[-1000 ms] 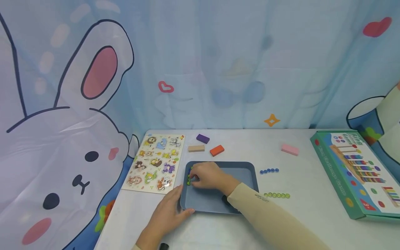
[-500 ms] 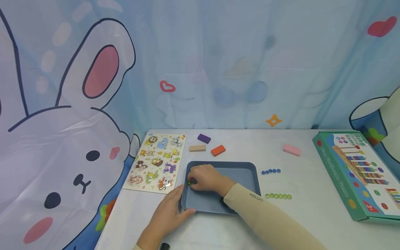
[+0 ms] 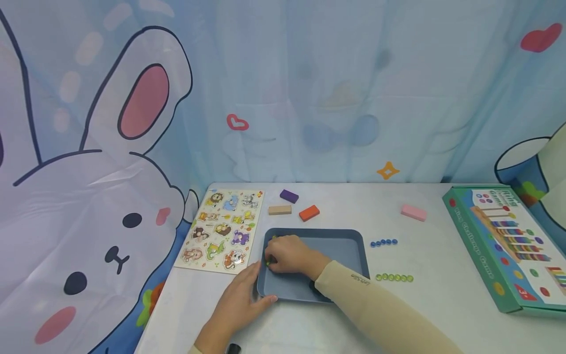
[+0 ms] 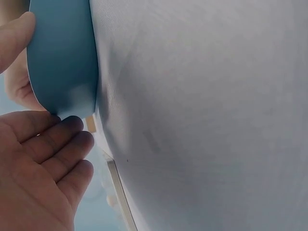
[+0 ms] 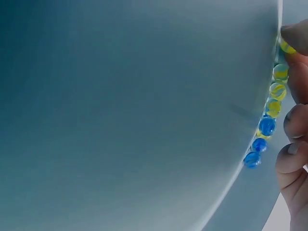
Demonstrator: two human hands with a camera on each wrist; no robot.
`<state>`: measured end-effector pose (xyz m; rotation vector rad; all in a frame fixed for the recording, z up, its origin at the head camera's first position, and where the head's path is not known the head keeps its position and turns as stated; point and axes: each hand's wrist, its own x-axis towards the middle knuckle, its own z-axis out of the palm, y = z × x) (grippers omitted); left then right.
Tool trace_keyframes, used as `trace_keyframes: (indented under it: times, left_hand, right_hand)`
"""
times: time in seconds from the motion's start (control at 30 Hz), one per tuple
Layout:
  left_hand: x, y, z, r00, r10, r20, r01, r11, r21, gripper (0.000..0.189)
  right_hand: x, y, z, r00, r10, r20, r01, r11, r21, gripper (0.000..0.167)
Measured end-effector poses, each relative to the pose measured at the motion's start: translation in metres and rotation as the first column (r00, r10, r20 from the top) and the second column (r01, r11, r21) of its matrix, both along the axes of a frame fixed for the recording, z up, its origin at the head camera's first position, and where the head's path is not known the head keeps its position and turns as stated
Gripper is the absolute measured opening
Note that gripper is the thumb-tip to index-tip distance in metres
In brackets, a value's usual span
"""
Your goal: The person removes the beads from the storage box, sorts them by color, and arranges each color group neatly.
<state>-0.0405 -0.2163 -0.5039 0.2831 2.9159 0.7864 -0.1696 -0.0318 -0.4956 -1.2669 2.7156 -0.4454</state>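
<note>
"Two hands are seen at one tray; what could go wrong, taken from the near side?"

"At lower centre, the blue-grey tray (image 3: pixel 331 244) is only lightly steadied, it seems, by the left hand (image 3: pixel 240 300). Were that contact slackened, the tray could be slid by a push from the right hand (image 3: pixel 289 254). Farther in, the loose marbles (image 5: pixel 277 91), lined along the tray's left wall, could be set rolling if brushed by the lower fingers."

"How are the hands posed?"

"The left is laid along the tray's left side, its fingers relaxed and unclenched, the thumb set at the near rim. The right is brought across from lower right, knuckles up; a yellow-swirled marble (image 5: pixel 287 46), at upper right of the right-wrist view, is apparently pinched between thumb and forefinger."

"And beyond?"

"Right of the tray, a yellow-green marble row (image 3: pixel 394 277) is laid out, with a blue marble row (image 3: pixel 383 243) behind it. At centre left, an animal puzzle board (image 3: pixel 221 231) is placed; past the tray, an orange block (image 3: pixel 309 213), then a purple block (image 3: pixel 289 196), are set down."
</note>
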Motion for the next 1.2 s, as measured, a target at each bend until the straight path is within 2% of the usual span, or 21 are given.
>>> trace_keyframes:
  times: [0.2, 0.43, 0.77, 1.0, 1.2]
  left_hand:
    - [0.0, -0.001, -0.002, 1.0, 0.002, -0.013, -0.002, 1.0, -0.005, 0.107]
    - [0.0, 0.001, 0.0, 1.0, 0.014, 0.002, -0.014, 1.0, -0.015, 0.107]
    - [0.002, 0.002, 0.004, 1.0, 0.007, -0.019, -0.007, 1.0, -0.023, 0.105]
    - [0.0, 0.002, 0.001, 1.0, 0.004, -0.022, -0.005, 1.0, -0.03, 0.105]
    - [0.0, 0.002, 0.002, 1.0, 0.003, -0.008, -0.004, 1.0, -0.03, 0.107]
  right_hand:
    - [0.005, 0.014, 0.008, 1.0, -0.02, -0.001, 0.02, 0.997, -0.079, 0.01]
    - [0.011, 0.045, 0.024, 0.996, -0.062, -0.068, 0.05, 0.986, -0.162, 0.008]
    - [0.02, 0.094, 0.048, 0.983, -0.159, -0.094, 0.133, 0.962, -0.237, 0.007]
    - [0.031, 0.135, 0.06, 0.955, -0.272, -0.114, 0.234, 0.935, -0.267, 0.01]
    - [0.042, 0.178, 0.057, 0.927, -0.328, -0.18, 0.249, 0.9, -0.357, 0.017]
